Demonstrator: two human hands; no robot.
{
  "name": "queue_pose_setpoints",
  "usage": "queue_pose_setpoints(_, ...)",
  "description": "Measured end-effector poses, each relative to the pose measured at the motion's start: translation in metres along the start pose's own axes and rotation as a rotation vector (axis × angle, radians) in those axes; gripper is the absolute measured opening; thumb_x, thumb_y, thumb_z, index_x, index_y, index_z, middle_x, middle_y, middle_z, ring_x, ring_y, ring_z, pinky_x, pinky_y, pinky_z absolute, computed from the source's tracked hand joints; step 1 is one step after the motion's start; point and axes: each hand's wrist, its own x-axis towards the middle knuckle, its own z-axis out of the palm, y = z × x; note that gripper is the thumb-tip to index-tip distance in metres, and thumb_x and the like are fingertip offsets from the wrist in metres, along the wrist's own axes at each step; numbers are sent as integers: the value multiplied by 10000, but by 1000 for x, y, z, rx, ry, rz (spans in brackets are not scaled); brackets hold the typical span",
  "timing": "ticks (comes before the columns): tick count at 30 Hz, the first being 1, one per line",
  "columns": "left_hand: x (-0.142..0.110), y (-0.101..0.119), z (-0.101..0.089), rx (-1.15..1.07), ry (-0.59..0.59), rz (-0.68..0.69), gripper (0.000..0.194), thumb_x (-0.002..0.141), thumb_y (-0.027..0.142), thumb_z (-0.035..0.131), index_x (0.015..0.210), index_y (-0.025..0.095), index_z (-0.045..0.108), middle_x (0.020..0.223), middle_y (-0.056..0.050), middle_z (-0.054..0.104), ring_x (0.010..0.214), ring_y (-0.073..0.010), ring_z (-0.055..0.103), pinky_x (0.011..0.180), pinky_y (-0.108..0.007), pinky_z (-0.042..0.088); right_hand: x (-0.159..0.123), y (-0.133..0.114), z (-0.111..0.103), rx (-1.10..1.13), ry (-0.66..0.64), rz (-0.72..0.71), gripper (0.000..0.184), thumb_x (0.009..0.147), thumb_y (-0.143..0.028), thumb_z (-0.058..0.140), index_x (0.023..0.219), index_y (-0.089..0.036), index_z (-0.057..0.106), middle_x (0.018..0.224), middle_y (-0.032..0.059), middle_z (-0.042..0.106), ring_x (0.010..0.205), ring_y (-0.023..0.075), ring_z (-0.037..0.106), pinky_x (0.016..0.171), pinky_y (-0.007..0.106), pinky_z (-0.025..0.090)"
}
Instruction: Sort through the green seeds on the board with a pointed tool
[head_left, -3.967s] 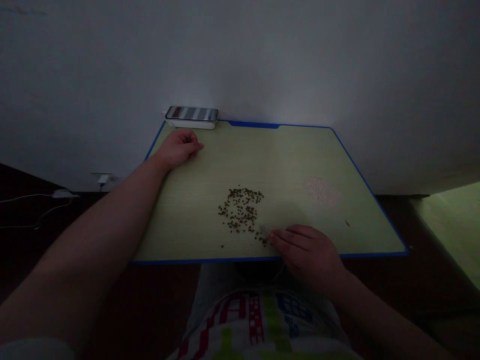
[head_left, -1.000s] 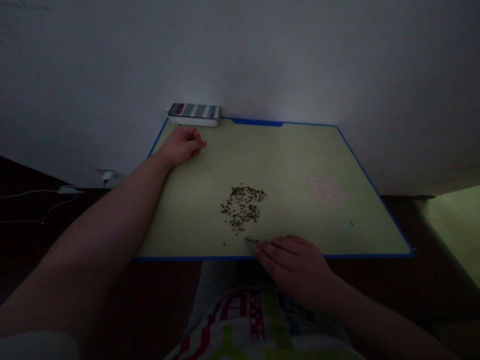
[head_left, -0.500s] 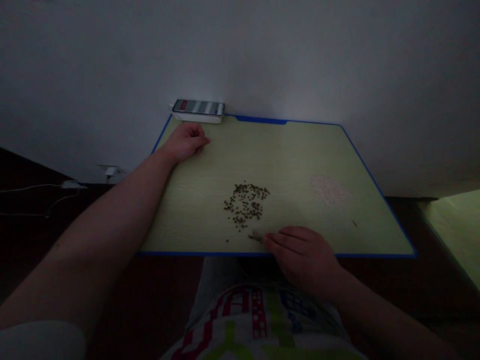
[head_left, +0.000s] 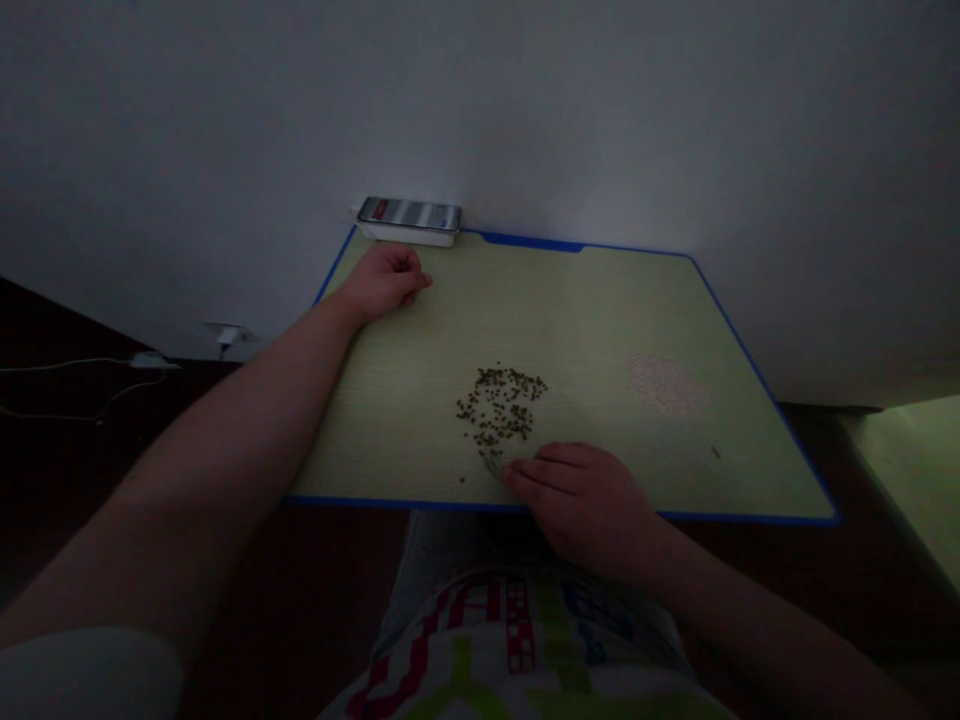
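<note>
The right hand [head_left: 581,500], fingertips pinched on a thin clear piece [head_left: 492,466], has shifted leftward, bringing it beside the dark grains [head_left: 517,421] ahead, while the left hand [head_left: 384,282] rests curled closed.

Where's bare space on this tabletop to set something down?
Biggest: the tabletop's back half, right of the left hand, behind the dark grains and pale grains. Smaller: between those two patches; also between left forearm and dark grains. Crowded: front centre, where the right hand holds a clear piece by the dark grains.

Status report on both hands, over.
Right hand pinching small translucent piece beside scattered dark grains. Left hand curled, contents unclear, near white rectangular box. No obstruction seen.
</note>
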Motion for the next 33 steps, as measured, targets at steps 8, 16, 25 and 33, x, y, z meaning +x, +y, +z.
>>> queue_pose_setpoints(8,-1,3,1,39,13,-10,226,716,234,686,642,219,473,497,24,459,476,-99,391,485,-258,285,-1,3,-2,22,-21,20,312,903,-82,526,1105,-131,758,935,74,819,757,202,705,701,349,587)
queue_pose_setpoints(16,-4,7,0,34,-6,13,233,706,250,690,640,222,468,465,39,439,458,-92,380,464,-244,263,2,3,0,44,-45,-11,299,928,-109,529,1113,-159,758,941,66,818,764,192,703,698,336,590)
queue_pose_setpoints(25,-5,12,1,64,13,-25,246,704,267,688,627,227,458,479,27,463,472,-101,378,494,-265,279,2,0,-3,59,11,-21,289,930,-89,509,1077,-127,755,909,58,820,721,187,702,664,328,584)
queue_pose_setpoints(33,-4,8,1,52,11,0,236,704,277,691,646,223,469,487,26,447,486,-102,375,488,-259,267,10,-4,5,56,-33,-92,275,995,-130,508,1105,-166,757,1000,53,823,801,165,698,715,297,554)
